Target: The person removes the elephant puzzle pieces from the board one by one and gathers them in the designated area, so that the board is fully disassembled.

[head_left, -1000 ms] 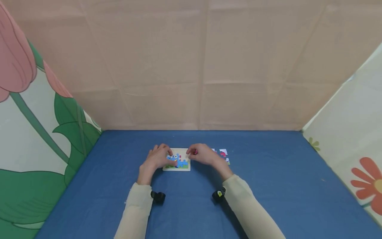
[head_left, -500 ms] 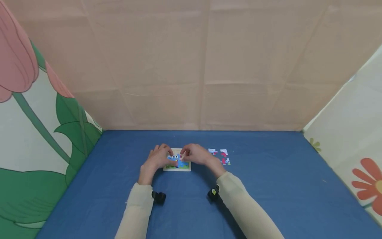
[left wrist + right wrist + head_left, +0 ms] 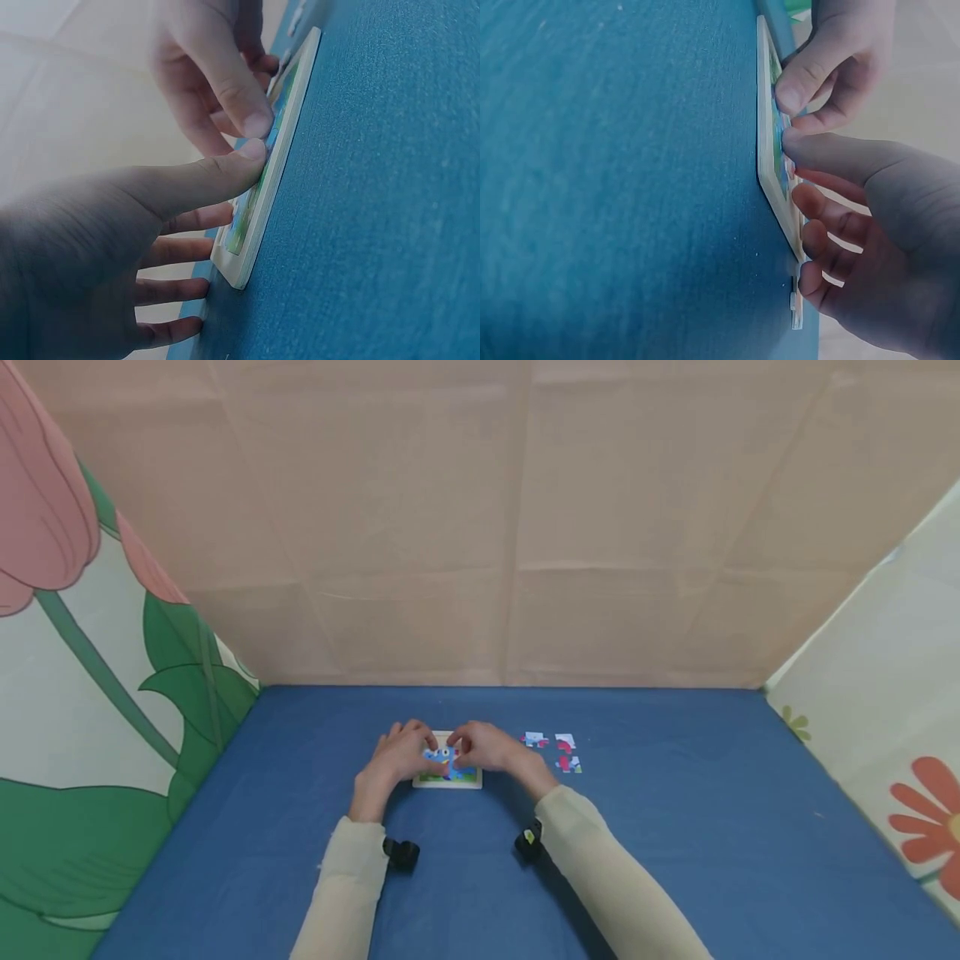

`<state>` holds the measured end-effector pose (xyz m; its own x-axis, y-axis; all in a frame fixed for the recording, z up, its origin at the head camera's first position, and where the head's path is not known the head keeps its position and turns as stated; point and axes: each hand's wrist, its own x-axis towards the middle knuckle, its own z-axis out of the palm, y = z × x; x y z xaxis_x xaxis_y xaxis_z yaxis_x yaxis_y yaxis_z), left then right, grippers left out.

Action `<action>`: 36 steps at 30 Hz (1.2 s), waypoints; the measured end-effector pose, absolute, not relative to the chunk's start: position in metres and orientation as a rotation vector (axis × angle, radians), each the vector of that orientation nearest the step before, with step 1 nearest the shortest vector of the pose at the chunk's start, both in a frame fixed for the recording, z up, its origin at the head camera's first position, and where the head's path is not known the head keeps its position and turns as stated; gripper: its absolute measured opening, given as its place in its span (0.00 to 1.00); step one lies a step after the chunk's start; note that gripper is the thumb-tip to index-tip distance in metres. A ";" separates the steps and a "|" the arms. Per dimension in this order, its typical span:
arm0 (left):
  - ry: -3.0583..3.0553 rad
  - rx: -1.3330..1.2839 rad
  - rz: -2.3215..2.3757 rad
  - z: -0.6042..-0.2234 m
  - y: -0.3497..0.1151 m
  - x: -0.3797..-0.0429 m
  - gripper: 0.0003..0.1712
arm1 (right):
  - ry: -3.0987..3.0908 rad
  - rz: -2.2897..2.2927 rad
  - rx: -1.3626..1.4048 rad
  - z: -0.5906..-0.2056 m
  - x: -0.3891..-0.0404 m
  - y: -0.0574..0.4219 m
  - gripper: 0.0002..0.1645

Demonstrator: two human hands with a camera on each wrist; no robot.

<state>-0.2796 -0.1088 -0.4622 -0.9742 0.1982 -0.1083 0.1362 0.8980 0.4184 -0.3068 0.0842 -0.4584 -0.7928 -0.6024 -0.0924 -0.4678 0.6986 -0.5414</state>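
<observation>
A jigsaw puzzle board [image 3: 447, 786] with a pale wooden rim lies on the blue table, its picture showing a blue cartoon animal over green ground. My left hand [image 3: 401, 755] rests at the board's left side, thumb pressing on the picture and the other fingers spread fairly straight along the far left edge. From the right, my right hand [image 3: 489, 748] reaches over the board and pinches a small puzzle piece [image 3: 790, 169] between thumb and index finger, right at the picture's surface. The fingers hide most of this piece. Both thumb tips are close together in the wrist views.
Three loose puzzle pieces lie right of the board: a blue and pink one [image 3: 534, 739], a pink and white one [image 3: 565, 742] and another [image 3: 569, 764] nearer me. A beige cloth wall [image 3: 510, 568] rises behind the blue table [image 3: 675, 827]. Flower-patterned panels flank both sides.
My right hand has moved left from the board's right edge to its middle, carrying the pinched puzzle piece. This uncovers the loose pieces on the right. My left hand stays on the board.
</observation>
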 end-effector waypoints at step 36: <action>2.904 0.209 0.652 -0.461 -0.106 -0.279 0.26 | 2.683 -1.038 -0.796 -0.458 -0.296 0.083 0.10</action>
